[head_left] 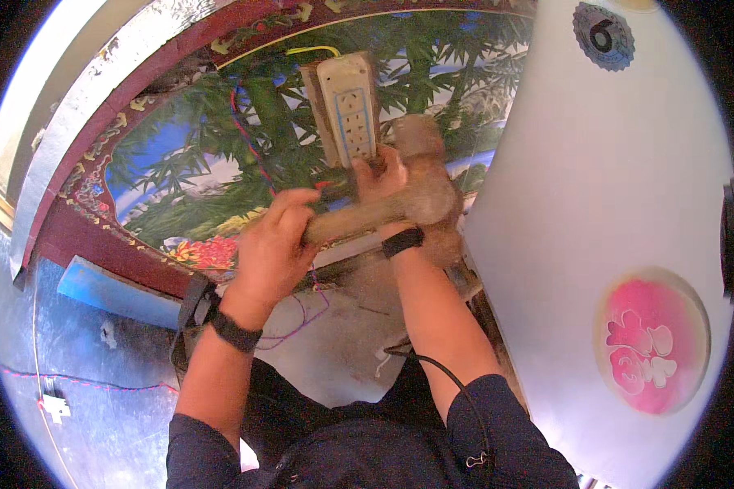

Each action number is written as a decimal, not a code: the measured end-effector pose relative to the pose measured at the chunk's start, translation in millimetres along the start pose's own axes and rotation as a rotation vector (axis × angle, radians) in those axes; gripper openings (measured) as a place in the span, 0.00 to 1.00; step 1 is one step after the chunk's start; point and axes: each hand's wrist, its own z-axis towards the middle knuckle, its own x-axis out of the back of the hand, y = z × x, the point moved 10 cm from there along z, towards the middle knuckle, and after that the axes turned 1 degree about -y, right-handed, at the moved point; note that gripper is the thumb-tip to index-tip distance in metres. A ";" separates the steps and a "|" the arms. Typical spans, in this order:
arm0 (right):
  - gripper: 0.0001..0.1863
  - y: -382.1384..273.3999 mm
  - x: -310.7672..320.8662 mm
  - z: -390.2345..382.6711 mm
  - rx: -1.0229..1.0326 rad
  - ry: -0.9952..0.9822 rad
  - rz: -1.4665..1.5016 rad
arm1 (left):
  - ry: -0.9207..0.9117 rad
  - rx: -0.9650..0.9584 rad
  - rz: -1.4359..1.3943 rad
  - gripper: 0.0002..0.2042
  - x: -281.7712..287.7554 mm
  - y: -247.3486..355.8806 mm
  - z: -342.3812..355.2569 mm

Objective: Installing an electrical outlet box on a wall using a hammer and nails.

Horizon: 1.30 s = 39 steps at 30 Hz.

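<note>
My left hand [273,248] is wrapped round the wooden handle of a hammer [367,218]. Its heavy head, smeared by motion, is to the right, above my right wrist. My right hand [381,178] is at the lower end of a white power strip [351,106], thumb and fingers closed together; the hammer partly covers this hand, and what its fingers grip is hidden. The strip lies on a brown backing board [319,114] over a surface printed with bamboo and flowers. A dark, blurred piece with a red end shows between my hands.
Red and blue wires [251,145] run over the printed surface [196,163], which has a maroon border. A large white panel [563,187] with a pink emblem stands close on the right. At left lies a blue strip [118,292]; a black cable [448,371] hangs by my right arm.
</note>
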 end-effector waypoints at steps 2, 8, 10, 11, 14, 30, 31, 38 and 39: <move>0.22 -31.3 -21.7 -6.6 0.182 -0.092 -1.084 | -0.055 -0.005 0.058 0.17 -4.1 -3.9 13.4; 0.22 -53.5 -34.9 -13.5 0.140 -0.080 -0.896 | -0.049 -0.113 0.172 0.14 -3.7 -7.1 48.9; 0.22 -51.6 -27.5 -10.0 0.168 -0.080 -0.886 | -0.080 -0.103 0.210 0.11 -10.4 -7.6 58.6; 0.21 -44.2 -27.2 -7.7 0.135 -0.146 -0.891 | -0.080 -0.106 0.210 0.11 -11.5 -8.0 62.9; 0.13 -48.4 -33.8 -8.4 0.185 -0.160 -0.933 | -0.065 -0.144 0.255 0.11 -11.5 -6.6 69.5; 0.17 -28.2 13.0 -17.8 -0.116 -0.105 -0.900 | -0.084 -0.149 0.306 0.13 -20.8 -16.5 73.7; 0.17 -26.5 18.2 -21.9 -0.129 -0.100 -0.907 | -0.053 -0.176 0.302 0.13 -19.4 -15.1 72.4; 0.13 -24.0 25.1 -46.1 -0.340 -0.179 -0.403 | -0.026 -0.272 0.263 0.15 -10.3 -19.4 73.5; 0.13 -25.1 25.8 -47.8 -0.364 -0.184 -0.363 | -0.035 -0.271 0.245 0.15 -13.8 -17.4 75.2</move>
